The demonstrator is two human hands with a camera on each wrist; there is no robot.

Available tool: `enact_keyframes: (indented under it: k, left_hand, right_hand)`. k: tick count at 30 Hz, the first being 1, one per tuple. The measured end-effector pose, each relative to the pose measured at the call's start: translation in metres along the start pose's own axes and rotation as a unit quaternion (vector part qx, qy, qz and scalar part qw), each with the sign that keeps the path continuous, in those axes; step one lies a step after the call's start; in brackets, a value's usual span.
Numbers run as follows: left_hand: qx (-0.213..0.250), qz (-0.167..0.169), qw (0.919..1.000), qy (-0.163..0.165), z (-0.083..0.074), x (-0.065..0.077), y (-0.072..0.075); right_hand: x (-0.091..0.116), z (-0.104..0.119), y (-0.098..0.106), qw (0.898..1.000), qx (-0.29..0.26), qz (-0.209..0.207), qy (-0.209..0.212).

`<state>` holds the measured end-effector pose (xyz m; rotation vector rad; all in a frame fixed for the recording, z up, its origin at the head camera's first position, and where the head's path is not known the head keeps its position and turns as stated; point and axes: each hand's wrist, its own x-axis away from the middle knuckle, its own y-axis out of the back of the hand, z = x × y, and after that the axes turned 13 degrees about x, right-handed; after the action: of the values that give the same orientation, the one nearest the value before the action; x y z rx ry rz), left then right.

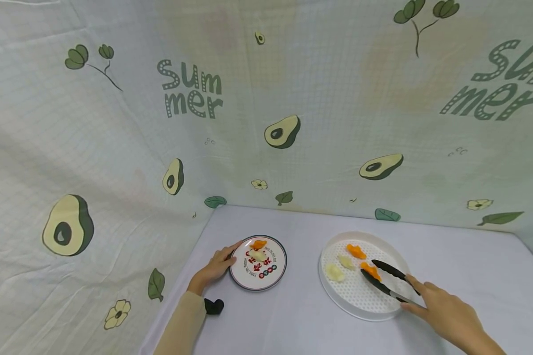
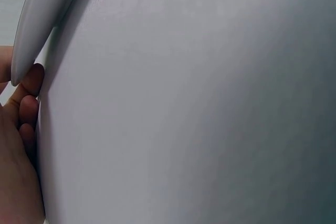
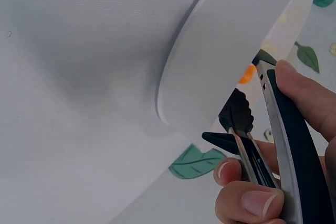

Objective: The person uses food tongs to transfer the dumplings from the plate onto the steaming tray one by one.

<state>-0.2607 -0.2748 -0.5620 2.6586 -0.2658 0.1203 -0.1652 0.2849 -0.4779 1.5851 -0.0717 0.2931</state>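
My left hand point(image 1: 217, 265) grips the left rim of a small white plate point(image 1: 245, 280) with red lettering; the left wrist view shows fingers on both sides of the rim. An orange dumpling-like piece point(image 1: 258, 244) and a pale yellow one point(image 1: 258, 255) lie on it. In my right hand point(image 1: 448, 310) are black-tipped metal tongs point(image 3: 286, 140), their arms spread around an orange piece point(image 1: 371, 270) on a round white tray point(image 1: 335, 297). Another orange piece point(image 1: 356, 251) and two pale yellow pieces point(image 1: 335, 272) lie to the left of the tongs on that tray.
A pale cloth covers the table point(image 1: 293, 315). Printed curtains point(image 1: 328, 88) with avocados and leaves hang behind it and along the left side. A black object point(image 1: 214, 306) sits beside my left wrist. A stretch of table separates plate and tray.
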Motion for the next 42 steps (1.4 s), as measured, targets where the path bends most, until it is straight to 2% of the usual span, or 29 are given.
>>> enact_keyframes:
  k: [9,21,27,33,37,42]
  left_hand:
    - [0.001,0.0,1.0,-0.009,0.002,-0.001,0.001]
    - [-0.004,0.001,1.0,-0.003,-0.002,-0.004,0.0]
    - [-0.001,-0.003,1.0,0.002,0.002,-0.003,0.0]
    - [-0.016,-0.002,0.9999,-0.004,0.003,-0.002,-0.001]
    - [-0.009,-0.002,0.9999,-0.004,0.002,-0.002,0.0]
    - [-0.005,-0.001,1.0,0.0,0.002,-0.003,0.001]
  right_hand:
    - [0.003,0.005,0.01,1.0,-0.022,-0.015,0.005]
    - [0.003,0.028,0.022,0.995,-0.065,-0.057,0.04]
    - [-0.001,0.051,0.027,0.992,-0.092,-0.068,0.062]
    - [-0.002,0.078,0.031,0.98,-0.125,-0.115,0.1]
    - [-0.009,0.099,0.033,0.973,-0.131,-0.144,0.126]
    - [-0.022,0.125,0.034,0.973,-0.138,-0.131,0.133]
